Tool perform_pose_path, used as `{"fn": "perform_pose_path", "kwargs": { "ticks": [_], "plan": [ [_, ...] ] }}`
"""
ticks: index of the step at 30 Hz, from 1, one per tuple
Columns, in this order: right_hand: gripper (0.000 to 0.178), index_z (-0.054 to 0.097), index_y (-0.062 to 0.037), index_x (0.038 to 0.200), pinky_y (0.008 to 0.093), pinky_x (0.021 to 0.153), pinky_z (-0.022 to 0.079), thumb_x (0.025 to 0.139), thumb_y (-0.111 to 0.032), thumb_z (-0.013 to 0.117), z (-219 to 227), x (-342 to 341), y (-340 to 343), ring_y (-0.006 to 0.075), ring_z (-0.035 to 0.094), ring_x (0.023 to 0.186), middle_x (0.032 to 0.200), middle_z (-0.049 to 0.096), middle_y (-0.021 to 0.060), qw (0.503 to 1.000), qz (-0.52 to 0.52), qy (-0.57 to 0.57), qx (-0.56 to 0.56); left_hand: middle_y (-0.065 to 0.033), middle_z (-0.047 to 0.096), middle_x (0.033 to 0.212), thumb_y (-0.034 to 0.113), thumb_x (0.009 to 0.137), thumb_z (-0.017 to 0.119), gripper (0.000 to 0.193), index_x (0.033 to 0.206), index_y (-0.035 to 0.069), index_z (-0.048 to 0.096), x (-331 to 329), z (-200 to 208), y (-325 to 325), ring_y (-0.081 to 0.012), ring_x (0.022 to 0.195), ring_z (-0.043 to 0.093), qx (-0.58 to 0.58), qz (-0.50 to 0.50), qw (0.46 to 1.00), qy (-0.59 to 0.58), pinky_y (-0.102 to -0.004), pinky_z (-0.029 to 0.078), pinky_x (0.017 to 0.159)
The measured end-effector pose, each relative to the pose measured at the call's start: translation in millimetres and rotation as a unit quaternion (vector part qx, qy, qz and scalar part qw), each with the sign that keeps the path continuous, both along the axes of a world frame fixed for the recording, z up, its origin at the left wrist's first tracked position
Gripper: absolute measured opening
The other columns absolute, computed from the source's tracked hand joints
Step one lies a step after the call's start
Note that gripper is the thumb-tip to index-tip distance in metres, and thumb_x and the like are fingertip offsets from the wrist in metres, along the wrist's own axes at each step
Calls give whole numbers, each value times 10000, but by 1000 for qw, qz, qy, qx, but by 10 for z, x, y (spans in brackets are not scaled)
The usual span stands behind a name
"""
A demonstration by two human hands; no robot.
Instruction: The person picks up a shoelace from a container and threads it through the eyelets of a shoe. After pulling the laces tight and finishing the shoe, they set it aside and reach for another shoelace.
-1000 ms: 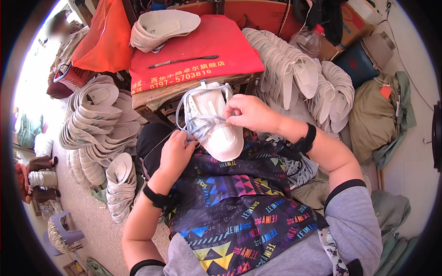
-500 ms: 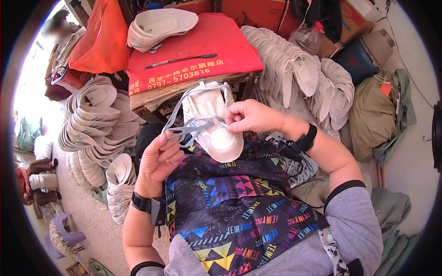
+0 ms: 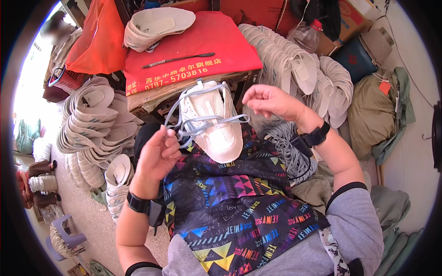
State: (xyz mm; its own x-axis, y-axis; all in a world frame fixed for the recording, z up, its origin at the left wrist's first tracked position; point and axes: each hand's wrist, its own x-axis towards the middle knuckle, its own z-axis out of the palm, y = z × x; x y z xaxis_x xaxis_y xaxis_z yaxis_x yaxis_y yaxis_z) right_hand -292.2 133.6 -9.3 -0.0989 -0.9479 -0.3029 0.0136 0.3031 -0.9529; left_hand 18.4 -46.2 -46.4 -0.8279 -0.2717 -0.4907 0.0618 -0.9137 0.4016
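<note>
We see white glare, blown out, at the left; fisheye distortion bows the smooth off-white wall (image 3: 414,161) at right toward black corners.

Lace (image 3: 232,119) partly hidden at left fingers (image 3: 171,143), background person's head (image 3: 53,31) blurred, orange bag (image 3: 96,39) cut off above.

Speckled floor (image 3: 94,225), pale wall (image 3: 416,145) at right, bright light (image 3: 31,87) at left, wooden table (image 3: 152,98), purple stool (image 3: 70,236)
</note>
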Motion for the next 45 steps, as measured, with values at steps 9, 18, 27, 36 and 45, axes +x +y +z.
{"fn": "perform_pose_path", "kwargs": {
  "ticks": [9,18,27,36,45],
  "plan": [
    [196,577,-41,857,405,730,494,788,-187,689,55,916,23,303,579,845,881,574,101,799,199,438,-360,66,315,588,257,1017,443,260,849,90,549,-516,909,-569,-56,420,272,-173,16,984,20,-231,264,440],
    [286,563,-35,784,394,715,490,739,-257,737,72,1007,43,290,559,868,863,540,99,802,226,444,-330,75,283,580,208,1009,451,197,874,87,526,-851,2522,-1468,-41,453,278,-533,-39,810,240,-213,242,463],
    [158,550,-49,932,438,670,497,819,-134,620,-189,855,-181,346,609,766,890,573,129,881,13,393,-264,46,319,625,251,1044,399,292,874,55,531,-853,2050,-125,-46,486,281,-500,-15,853,149,-205,239,475],
    [246,490,-51,979,422,629,494,764,-58,610,-194,840,-184,329,615,762,897,561,123,827,61,513,-223,46,355,652,266,1015,451,317,876,19,593,-730,1703,-214,-48,528,321,-444,32,892,71,-199,246,496],
    [274,560,-50,956,403,764,464,727,-119,693,-115,1079,-7,292,567,887,913,546,104,783,113,485,-373,11,433,762,257,1012,466,246,1020,30,560,-486,1721,-617,-72,628,412,-538,77,835,81,-206,333,582]
  ]
}}
